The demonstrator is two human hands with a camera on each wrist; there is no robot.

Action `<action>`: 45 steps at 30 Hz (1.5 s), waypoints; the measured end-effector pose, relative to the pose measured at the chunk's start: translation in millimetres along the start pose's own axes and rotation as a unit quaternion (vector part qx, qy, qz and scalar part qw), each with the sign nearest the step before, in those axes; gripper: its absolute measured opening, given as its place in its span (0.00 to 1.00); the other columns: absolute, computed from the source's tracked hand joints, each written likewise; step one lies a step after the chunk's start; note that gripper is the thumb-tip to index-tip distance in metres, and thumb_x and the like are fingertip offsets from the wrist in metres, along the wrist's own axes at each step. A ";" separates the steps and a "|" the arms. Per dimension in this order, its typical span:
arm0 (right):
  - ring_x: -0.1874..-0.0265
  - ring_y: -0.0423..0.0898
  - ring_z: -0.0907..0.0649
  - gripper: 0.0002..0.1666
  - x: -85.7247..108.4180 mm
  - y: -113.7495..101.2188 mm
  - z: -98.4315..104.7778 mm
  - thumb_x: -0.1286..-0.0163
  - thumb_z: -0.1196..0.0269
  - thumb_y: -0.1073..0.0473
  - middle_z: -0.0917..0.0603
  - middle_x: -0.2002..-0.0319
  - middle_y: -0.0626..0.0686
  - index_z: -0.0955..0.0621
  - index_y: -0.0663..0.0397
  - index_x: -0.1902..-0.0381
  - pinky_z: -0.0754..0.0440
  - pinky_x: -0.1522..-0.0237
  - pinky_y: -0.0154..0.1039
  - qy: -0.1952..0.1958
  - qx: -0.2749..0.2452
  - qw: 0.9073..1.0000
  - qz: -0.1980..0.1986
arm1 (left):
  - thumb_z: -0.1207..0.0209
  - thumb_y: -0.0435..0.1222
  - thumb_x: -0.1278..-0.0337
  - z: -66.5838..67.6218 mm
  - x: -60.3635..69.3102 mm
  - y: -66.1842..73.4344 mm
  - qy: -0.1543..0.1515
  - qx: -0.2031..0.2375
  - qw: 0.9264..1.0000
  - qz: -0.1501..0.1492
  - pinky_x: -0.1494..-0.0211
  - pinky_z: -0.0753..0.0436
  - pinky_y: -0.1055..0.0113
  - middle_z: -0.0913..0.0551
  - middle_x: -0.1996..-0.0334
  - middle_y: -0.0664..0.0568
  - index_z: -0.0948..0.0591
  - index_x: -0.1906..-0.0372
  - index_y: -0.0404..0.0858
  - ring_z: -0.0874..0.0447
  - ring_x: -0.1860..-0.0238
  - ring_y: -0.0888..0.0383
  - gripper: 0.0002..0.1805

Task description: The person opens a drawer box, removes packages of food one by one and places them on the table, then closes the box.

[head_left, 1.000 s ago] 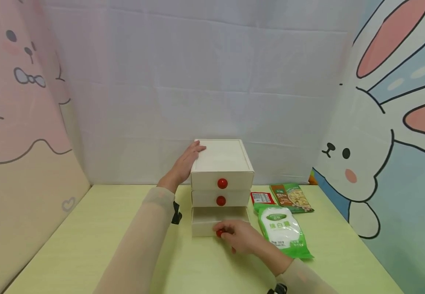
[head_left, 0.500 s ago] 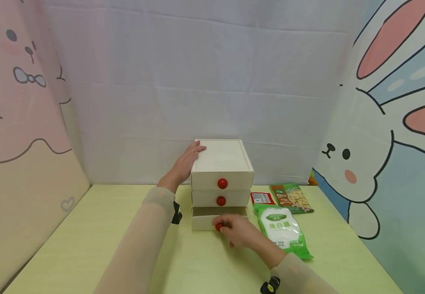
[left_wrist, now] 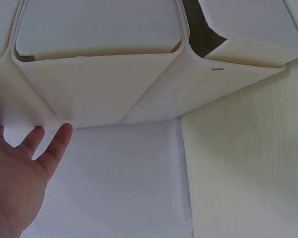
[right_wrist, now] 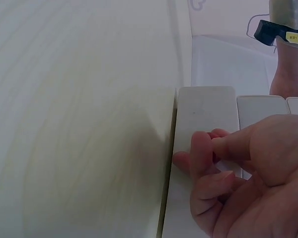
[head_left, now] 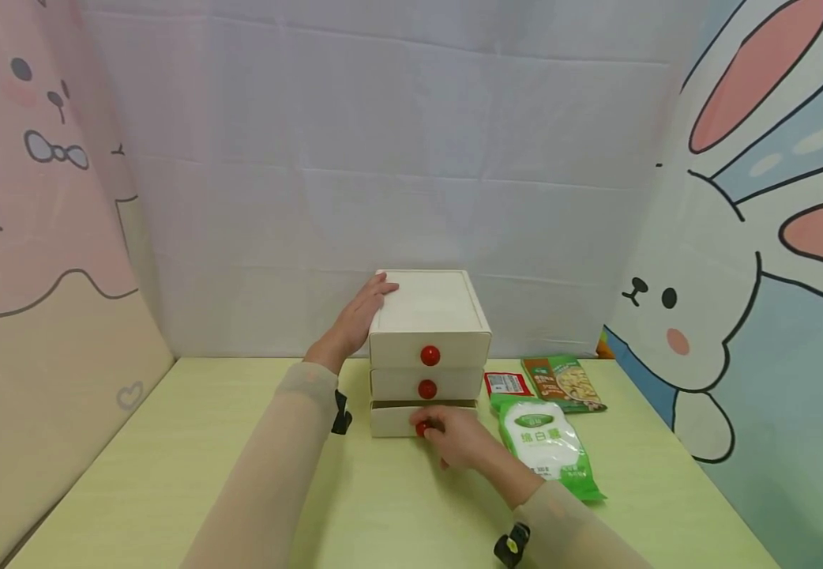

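A white three-drawer cabinet (head_left: 429,300) with round red knobs stands at the back of the table. Its bottom drawer (head_left: 392,422) sticks out a short way; the two drawers above sit closed. My right hand (head_left: 457,436) pinches the bottom drawer's red knob (head_left: 422,428) between thumb and fingers; in the right wrist view those fingers mostly hide the knob. My left hand (head_left: 355,320) rests against the cabinet's upper left edge, its fingers extended onto the top. In the left wrist view the left hand (left_wrist: 25,173) has spread fingers at the cabinet side (left_wrist: 104,89).
Right of the cabinet lie a green and white bag of white contents (head_left: 546,442), a brown and green food packet (head_left: 564,383) and a red-edged packet with a white label (head_left: 509,384). A white cloth (head_left: 383,158) hangs behind the table (head_left: 241,442).
My right hand has moved forward with the knob, and the bottom drawer has slid most of the way into the cabinet. My left hand has stayed in place.
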State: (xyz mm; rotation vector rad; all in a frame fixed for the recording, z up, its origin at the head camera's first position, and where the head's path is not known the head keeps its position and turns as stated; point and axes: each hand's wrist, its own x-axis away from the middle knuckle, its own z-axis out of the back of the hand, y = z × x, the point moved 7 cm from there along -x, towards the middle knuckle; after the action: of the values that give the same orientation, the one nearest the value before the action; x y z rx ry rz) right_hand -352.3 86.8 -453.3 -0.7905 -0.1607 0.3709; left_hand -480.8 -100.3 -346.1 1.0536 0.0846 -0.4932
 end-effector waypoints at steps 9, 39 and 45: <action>0.86 0.42 0.21 0.17 -4.0 -5.8 -0.7 0.16 0.42 0.66 0.11 0.49 0.57 0.13 0.52 0.37 0.22 0.77 0.37 0.011 0.011 1.000 0.005 | 0.69 0.48 0.08 2.8 0.4 -0.8 0.006 -0.008 1.000 -0.004 0.08 0.58 0.37 0.56 0.07 0.54 0.33 0.14 0.43 0.64 0.07 0.47 0.32; 0.47 0.50 0.12 0.16 -4.1 -12.7 -0.8 0.18 0.38 0.64 0.09 0.41 0.54 0.12 0.51 0.39 0.12 0.40 0.55 0.060 0.146 0.987 0.039 | 0.70 0.51 0.08 3.3 3.7 3.6 -0.005 -0.016 1.000 -0.002 0.08 0.57 0.36 0.57 0.07 0.57 0.34 0.13 0.46 0.65 0.07 0.48 0.33; 0.48 0.48 0.12 0.20 7.5 -20.4 3.2 0.19 0.38 0.64 0.09 0.38 0.55 0.12 0.51 0.34 0.11 0.45 0.51 0.036 0.158 0.984 0.070 | 0.72 0.52 0.07 11.6 6.6 0.8 0.015 -0.014 1.000 -0.007 0.08 0.56 0.39 0.58 0.07 0.51 0.50 0.08 0.47 0.63 0.07 0.46 0.34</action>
State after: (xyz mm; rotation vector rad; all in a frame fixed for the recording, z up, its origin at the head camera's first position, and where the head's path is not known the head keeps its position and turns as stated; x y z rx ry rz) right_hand -340.8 78.6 -436.3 -0.5023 0.0229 0.4864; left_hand -476.5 -112.2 -341.7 1.0342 0.1256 -0.4874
